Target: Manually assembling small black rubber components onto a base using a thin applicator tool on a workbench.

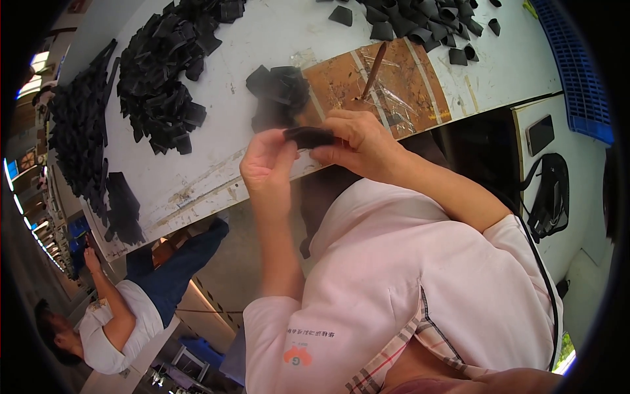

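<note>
Above the table's front edge, both my hands hold one small black piece of sheet material (308, 137), which looks bent or folded over. My left hand (268, 161) pinches its left end between thumb and fingers. The thumb and fingers of my right hand (361, 141) close on the right end. Just beyond my hands lies a small heap of black pieces (281, 88), partly blurred. To its right, a worn brown board (328, 79) with pale tape strips rests on the table, and a slim brown stick-like tool (375, 71) juts up from it.
Large piles of flat black pieces (161, 79) cover the white table's (223, 108) left side. Curled black pieces (420, 20) lie at the far right, near a blue plastic crate (581, 65). A phone (541, 135) lies at right. Another person (125, 315) is at lower left.
</note>
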`<act>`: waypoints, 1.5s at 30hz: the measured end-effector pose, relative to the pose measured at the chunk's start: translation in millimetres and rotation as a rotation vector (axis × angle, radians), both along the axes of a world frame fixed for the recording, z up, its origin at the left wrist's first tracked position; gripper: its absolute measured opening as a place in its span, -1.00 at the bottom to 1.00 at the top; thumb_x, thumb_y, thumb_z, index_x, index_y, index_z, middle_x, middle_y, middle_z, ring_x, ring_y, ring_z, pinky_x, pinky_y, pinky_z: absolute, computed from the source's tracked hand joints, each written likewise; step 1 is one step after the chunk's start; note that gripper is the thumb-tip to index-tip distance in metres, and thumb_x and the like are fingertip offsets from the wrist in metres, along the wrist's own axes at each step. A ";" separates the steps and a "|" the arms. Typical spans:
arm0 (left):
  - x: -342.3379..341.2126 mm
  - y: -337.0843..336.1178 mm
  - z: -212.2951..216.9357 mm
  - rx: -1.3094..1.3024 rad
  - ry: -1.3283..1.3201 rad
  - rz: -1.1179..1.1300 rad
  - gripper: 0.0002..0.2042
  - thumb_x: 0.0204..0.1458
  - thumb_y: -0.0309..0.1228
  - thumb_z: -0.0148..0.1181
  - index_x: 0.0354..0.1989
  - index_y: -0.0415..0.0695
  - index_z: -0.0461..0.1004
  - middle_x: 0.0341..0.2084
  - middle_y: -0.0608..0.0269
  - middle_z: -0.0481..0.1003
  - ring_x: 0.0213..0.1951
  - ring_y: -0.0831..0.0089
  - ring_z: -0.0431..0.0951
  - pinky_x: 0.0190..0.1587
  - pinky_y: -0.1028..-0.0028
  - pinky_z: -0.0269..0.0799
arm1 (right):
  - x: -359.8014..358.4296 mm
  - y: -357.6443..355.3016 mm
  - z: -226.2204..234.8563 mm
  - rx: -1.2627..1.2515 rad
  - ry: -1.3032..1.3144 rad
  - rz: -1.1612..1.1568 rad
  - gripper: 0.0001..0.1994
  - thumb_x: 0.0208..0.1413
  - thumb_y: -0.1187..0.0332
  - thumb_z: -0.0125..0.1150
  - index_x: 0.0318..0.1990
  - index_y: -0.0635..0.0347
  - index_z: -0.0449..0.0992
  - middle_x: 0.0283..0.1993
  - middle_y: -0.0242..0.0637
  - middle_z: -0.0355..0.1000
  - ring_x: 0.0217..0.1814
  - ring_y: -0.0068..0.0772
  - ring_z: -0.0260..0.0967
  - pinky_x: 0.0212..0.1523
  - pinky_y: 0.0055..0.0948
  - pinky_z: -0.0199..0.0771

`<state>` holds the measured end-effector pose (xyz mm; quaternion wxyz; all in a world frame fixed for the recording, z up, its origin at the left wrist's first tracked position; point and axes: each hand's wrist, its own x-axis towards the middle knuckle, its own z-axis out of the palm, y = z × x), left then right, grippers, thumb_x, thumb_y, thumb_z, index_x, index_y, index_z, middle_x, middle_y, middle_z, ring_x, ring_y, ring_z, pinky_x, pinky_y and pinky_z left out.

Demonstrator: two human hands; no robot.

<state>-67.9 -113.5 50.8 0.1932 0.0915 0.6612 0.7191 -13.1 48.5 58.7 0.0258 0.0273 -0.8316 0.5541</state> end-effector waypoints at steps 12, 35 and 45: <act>27.3 33.4 22.2 0.123 -0.388 0.290 -0.89 -0.05 -0.44 0.04 -0.35 -0.17 0.34 -0.50 0.29 0.41 -0.43 0.53 0.40 -0.41 0.49 0.32 | 17.4 8.8 1.6 0.705 0.490 -0.226 -0.88 -0.33 0.42 0.10 -0.57 0.16 0.29 -0.52 -0.35 0.19 -0.45 -0.42 0.23 -0.50 -0.50 0.29; 39.9 55.1 18.7 -0.171 0.285 0.194 -0.95 -0.04 -0.63 0.05 -0.39 -0.33 0.35 -0.60 0.29 0.41 -0.63 0.69 0.34 -0.60 0.73 0.25 | 14.1 10.5 18.6 0.499 0.499 -0.247 -0.82 -0.31 0.49 0.20 -0.45 0.22 0.38 -0.50 -0.30 0.20 -0.50 -0.36 0.26 -0.55 -0.48 0.31; 19.4 55.2 31.6 0.694 -0.633 -0.058 -0.83 -0.11 -0.65 -0.04 -0.29 -0.26 0.32 -0.52 0.20 0.42 -0.84 0.73 0.05 -0.78 0.76 -0.04 | 8.9 29.2 15.2 -0.237 0.114 -0.315 -0.95 -0.19 0.55 0.09 -0.50 0.25 0.38 -0.61 -0.41 0.22 -0.62 -0.45 0.23 -0.62 -0.49 0.27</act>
